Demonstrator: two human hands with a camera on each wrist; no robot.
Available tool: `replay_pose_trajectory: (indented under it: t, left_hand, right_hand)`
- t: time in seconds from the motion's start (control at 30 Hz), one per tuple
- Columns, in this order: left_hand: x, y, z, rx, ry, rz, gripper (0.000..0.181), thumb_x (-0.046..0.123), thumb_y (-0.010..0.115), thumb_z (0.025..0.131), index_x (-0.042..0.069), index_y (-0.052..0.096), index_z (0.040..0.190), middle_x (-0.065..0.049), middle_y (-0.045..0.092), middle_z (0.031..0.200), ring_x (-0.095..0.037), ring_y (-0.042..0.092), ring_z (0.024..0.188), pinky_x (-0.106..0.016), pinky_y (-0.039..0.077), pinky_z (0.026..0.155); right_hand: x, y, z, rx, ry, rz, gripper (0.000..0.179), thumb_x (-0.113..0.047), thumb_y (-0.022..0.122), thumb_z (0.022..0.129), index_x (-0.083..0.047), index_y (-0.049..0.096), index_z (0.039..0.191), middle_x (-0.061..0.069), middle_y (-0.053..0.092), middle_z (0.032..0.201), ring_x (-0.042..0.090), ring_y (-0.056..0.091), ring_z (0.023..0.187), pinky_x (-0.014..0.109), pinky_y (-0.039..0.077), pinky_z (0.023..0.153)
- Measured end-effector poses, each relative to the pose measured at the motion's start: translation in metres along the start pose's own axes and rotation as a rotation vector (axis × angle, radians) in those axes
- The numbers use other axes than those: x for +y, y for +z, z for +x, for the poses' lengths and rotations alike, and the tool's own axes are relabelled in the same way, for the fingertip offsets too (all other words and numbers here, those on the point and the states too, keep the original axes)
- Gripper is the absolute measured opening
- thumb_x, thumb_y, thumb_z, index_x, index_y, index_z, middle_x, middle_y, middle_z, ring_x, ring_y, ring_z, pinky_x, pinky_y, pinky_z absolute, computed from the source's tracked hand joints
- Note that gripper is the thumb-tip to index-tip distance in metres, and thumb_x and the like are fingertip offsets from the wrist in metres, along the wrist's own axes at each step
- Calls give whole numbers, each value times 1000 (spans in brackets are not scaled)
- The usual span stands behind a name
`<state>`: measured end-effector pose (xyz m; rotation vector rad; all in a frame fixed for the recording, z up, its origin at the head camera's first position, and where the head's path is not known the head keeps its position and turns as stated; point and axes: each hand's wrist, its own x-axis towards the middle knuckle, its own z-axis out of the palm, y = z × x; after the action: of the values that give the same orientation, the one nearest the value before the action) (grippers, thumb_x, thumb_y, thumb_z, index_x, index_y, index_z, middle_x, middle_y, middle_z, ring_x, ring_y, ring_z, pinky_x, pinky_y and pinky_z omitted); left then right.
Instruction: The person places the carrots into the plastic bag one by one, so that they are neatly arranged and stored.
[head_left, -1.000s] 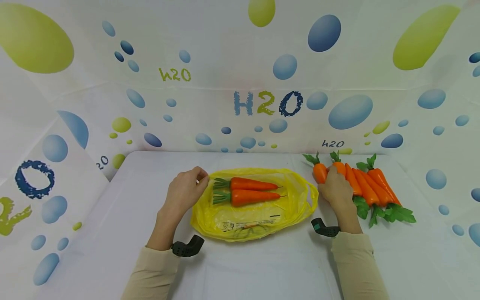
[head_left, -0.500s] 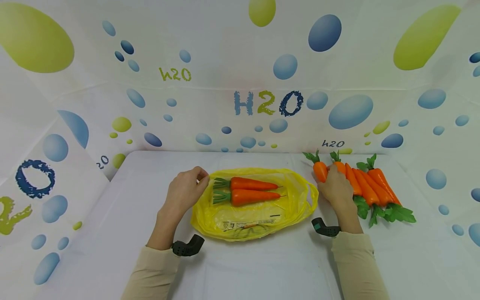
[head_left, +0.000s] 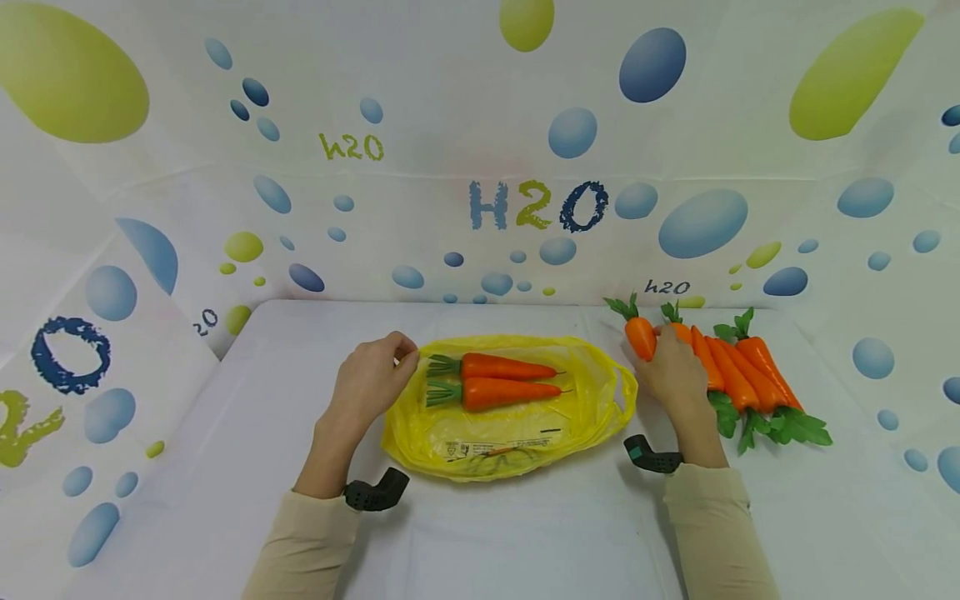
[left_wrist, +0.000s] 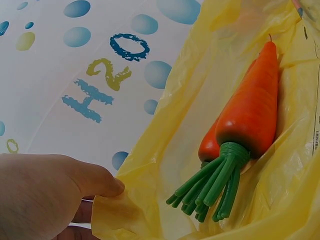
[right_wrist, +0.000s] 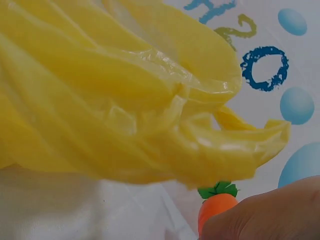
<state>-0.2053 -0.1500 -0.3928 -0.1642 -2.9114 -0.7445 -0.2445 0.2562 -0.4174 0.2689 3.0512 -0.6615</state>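
In the head view a yellow plastic bag [head_left: 420,446] lies spread on the white table, its mouth facing up. Two orange carrots [head_left: 510,393] with trimmed green stems rest side by side in it. My left hand [head_left: 367,379] pinches the bag's left edge between thumb and fingers, clearly seen in the left wrist view on the yellow plastic [left_wrist: 125,215]. My right hand [head_left: 677,375] holds the leftmost carrot [head_left: 641,336] of a group at the right; its leafy top points away from me. The palm hides that carrot's lower part, and the right wrist view shows only its top.
Several more orange carrots [head_left: 731,372] with leafy tops lie close together beside my right hand, some pointing the opposite way. The bag's handle loop [head_left: 625,396] reaches towards my right hand. Behind the table [head_left: 480,542] hangs a white backdrop with blue and green dots.
The leftmost carrot has tilted slightly and shifted a little away from me in my right hand. My left hand and the bag look the same.
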Motion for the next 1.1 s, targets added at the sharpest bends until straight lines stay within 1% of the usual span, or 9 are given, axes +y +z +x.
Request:
replay_pose_trajectory:
  t: [0.07, 0.13, 0.27, 0.33, 0.47, 0.7, 0.93, 1.1]
  left_hand:
    - [0, 0, 0, -1, 0, 1, 27, 27, 55, 101, 6, 67, 113, -12, 74, 107, -26, 66, 86, -41, 59, 78]
    - [0, 0, 0, -3, -1, 0, 27, 27, 55, 101, 6, 67, 113, -12, 74, 108, -26, 66, 86, -41, 59, 78]
    - [0, 0, 0, -9, -5, -3, 27, 27, 55, 101, 6, 67, 114, -12, 74, 108, -26, 66, 87, -41, 59, 79]
    - [0, 0, 0, -11, -6, -3, 27, 27, 55, 101, 6, 67, 114, -12, 74, 108, -26, 66, 87, -41, 59, 79]
    - [-1, 0, 0, -8, -3, -2, 27, 27, 55, 101, 6, 67, 113, -12, 74, 107, -26, 66, 86, -40, 59, 78]
    - [0, 0, 0, -5, -2, -2, 27, 27, 56, 101, 6, 67, 113, -12, 74, 106, -25, 66, 85, -40, 59, 78]
    - [0, 0, 0, -7, -3, 0, 27, 27, 56, 101, 6, 67, 114, -12, 74, 107, -25, 66, 86, -40, 59, 79]
    - [0, 0, 0, -11, -6, -3, 28, 27, 55, 101, 6, 67, 114, -12, 74, 108, -26, 67, 88, -41, 59, 80]
  right_hand:
    - [-1, -1, 0, 4, 1, -3, 73, -40, 60, 97, 4, 31, 148, 34, 52, 131, 48, 55, 104, 64, 48, 96]
    - [-3, -3, -1, 8, 0, -3, 71, -34, 61, 97, 3, 31, 148, 34, 51, 134, 49, 56, 105, 64, 48, 96]
    - [-6, -6, -3, 24, -8, 5, 66, -24, 62, 95, 2, 33, 148, 33, 53, 132, 46, 56, 100, 63, 49, 94]
    - [-8, -7, -3, 34, -16, 12, 65, -21, 63, 94, 2, 33, 147, 32, 54, 129, 44, 55, 96, 61, 50, 93]
    - [-10, -9, -5, 56, -38, 26, 64, -20, 63, 94, 2, 33, 146, 30, 55, 126, 41, 55, 93, 59, 52, 90]
    - [-13, -12, -7, 78, -64, 45, 64, -20, 62, 92, -1, 34, 146, 28, 55, 126, 40, 55, 93, 56, 52, 85]
    - [-17, -16, -11, 115, -101, 67, 63, -19, 60, 91, -1, 35, 146, 27, 55, 125, 40, 54, 98, 57, 51, 88]
    - [-21, -19, -14, 148, -138, 82, 61, -19, 59, 91, -2, 36, 145, 26, 56, 126, 40, 56, 98, 56, 51, 86]
